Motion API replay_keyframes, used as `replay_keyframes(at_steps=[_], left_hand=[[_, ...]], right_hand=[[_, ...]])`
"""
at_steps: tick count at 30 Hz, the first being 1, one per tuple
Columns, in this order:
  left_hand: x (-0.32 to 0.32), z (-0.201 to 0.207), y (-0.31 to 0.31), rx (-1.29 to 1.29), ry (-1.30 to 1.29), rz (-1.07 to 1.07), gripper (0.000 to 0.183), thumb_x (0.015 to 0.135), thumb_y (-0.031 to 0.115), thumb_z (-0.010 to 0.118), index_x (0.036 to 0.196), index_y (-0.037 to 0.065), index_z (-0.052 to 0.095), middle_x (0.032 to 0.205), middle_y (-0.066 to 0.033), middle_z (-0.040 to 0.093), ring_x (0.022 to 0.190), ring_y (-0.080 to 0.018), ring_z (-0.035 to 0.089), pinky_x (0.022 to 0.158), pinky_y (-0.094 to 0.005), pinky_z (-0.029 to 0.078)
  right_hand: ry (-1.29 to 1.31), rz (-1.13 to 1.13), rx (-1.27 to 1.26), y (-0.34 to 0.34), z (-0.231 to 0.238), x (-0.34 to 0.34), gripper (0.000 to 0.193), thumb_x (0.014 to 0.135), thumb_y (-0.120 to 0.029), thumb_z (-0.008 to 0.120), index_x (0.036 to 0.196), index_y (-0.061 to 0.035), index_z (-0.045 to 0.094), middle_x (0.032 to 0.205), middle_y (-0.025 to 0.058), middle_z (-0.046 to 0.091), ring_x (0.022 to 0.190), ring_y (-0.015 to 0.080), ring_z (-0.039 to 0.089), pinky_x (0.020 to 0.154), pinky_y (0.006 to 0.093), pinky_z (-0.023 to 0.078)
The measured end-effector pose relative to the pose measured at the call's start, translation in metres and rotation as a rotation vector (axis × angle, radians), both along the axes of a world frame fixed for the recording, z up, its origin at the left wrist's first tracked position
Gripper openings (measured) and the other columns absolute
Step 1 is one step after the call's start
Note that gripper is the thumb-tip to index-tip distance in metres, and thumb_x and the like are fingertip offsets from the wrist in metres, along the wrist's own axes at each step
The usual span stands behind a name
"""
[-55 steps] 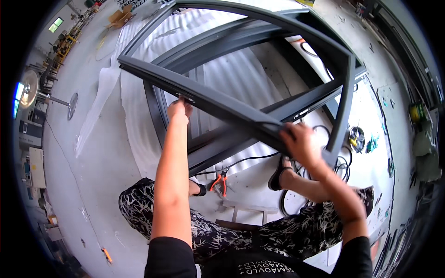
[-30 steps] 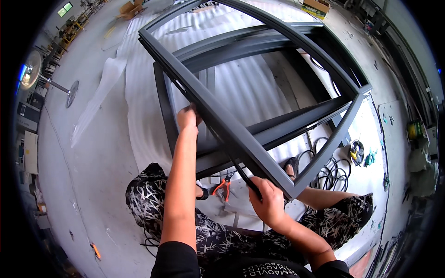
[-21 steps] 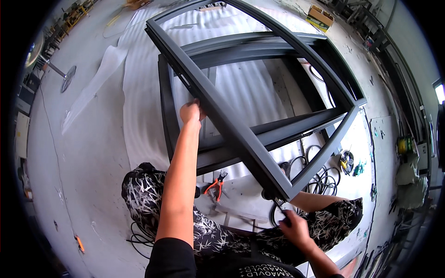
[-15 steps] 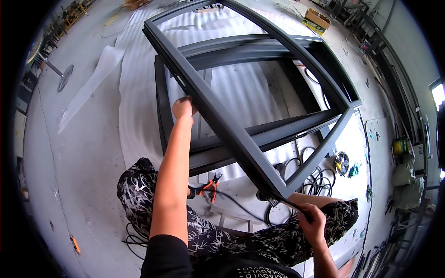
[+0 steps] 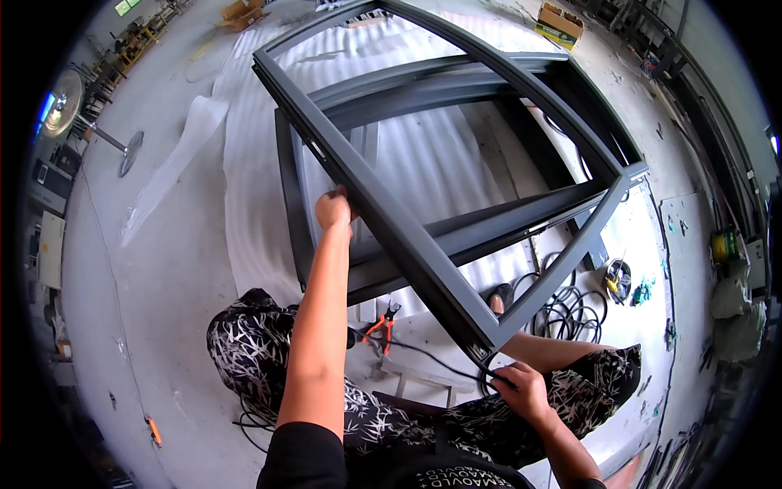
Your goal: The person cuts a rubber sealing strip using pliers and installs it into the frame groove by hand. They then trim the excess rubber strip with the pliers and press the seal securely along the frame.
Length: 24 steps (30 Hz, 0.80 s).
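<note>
A dark grey window sash frame [image 5: 391, 232] is tilted across the middle, its near corner pointing toward me. My left hand [image 5: 334, 210] is closed at the outer edge of its left rail, with the fingertips partly hidden against the frame. Just below the near corner, my right hand [image 5: 525, 389] pinches a thin black rubber strip [image 5: 486, 368] that runs up to that corner. Beneath the sash lies a larger dark frame [image 5: 375, 273]. Orange-handled pliers [image 5: 383, 326] rest on the floor between my legs.
Loops of black strip [image 5: 570, 314] are heaped on the floor at right, beside a round reel [image 5: 617, 279]. White foam sheeting [image 5: 248, 204] lies under the frames. A fan stand [image 5: 130, 155] is far left, a cardboard box [image 5: 560, 24] far right. Dark profiles line the right wall.
My right hand has moved slightly up and left toward the frame's near corner. My left hand has slid a little down the left rail. The whole view has shifted slightly.
</note>
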<state>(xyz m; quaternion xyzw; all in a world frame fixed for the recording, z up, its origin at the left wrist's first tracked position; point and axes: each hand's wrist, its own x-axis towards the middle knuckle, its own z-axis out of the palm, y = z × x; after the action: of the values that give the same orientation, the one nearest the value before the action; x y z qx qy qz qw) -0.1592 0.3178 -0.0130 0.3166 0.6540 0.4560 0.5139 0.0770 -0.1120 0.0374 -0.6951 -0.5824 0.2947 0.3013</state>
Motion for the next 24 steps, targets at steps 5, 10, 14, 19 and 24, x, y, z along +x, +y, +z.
replay_keyframes(at_steps=[5,10,14,19,24], left_hand=[[0.004,-0.004,-0.032,-0.071,-0.043,-0.099,0.029,0.098,0.025,0.056,0.097,-0.003,0.062,0.072,-0.0042,0.060,0.056,-0.0152,0.058,0.053,-0.0314,0.055],[0.001,0.004,-0.028,-0.089,0.078,-0.155,0.029,0.100,0.028,0.053,0.099,0.001,0.063,0.074,-0.0030,0.064,0.059,-0.0146,0.060,0.056,-0.0294,0.053],[0.008,0.004,-0.053,-0.136,0.019,-0.224,0.028,0.100,0.027,0.053,0.100,0.000,0.063,0.072,-0.0028,0.062,0.057,-0.0151,0.059,0.054,-0.0297,0.052],[0.002,0.000,-0.049,-0.092,0.060,-0.193,0.028,0.100,0.023,0.052,0.104,-0.003,0.062,0.076,-0.0043,0.065,0.059,-0.0150,0.061,0.053,-0.0292,0.050],[0.002,-0.007,-0.062,-0.055,0.154,-0.316,0.026,0.100,0.021,0.054,0.103,-0.003,0.063,0.081,-0.0046,0.068,0.066,-0.0140,0.063,0.053,-0.0261,0.043]], right_hand=[[0.119,0.076,0.025,-0.002,-0.014,0.004,0.016,0.076,-0.013,0.076,0.091,-0.0071,0.072,0.078,0.0102,0.064,0.070,0.0296,0.063,0.062,0.0366,0.052],[0.279,0.137,-0.034,0.002,-0.008,0.006,0.018,0.074,-0.006,0.078,0.091,-0.0022,0.072,0.084,0.0121,0.067,0.079,0.0288,0.065,0.071,0.0359,0.052],[0.345,0.130,0.017,-0.004,-0.019,0.013,0.017,0.077,-0.012,0.077,0.092,-0.0045,0.072,0.088,0.0101,0.067,0.081,0.0277,0.065,0.071,0.0343,0.053],[0.424,0.127,0.041,-0.005,-0.019,0.012,0.019,0.076,-0.013,0.078,0.092,-0.0051,0.073,0.093,0.0092,0.066,0.089,0.0257,0.064,0.077,0.0345,0.052],[0.428,0.081,0.026,-0.008,-0.021,0.015,0.020,0.076,-0.014,0.079,0.093,-0.0057,0.073,0.093,0.0091,0.066,0.091,0.0253,0.063,0.078,0.0346,0.052]])
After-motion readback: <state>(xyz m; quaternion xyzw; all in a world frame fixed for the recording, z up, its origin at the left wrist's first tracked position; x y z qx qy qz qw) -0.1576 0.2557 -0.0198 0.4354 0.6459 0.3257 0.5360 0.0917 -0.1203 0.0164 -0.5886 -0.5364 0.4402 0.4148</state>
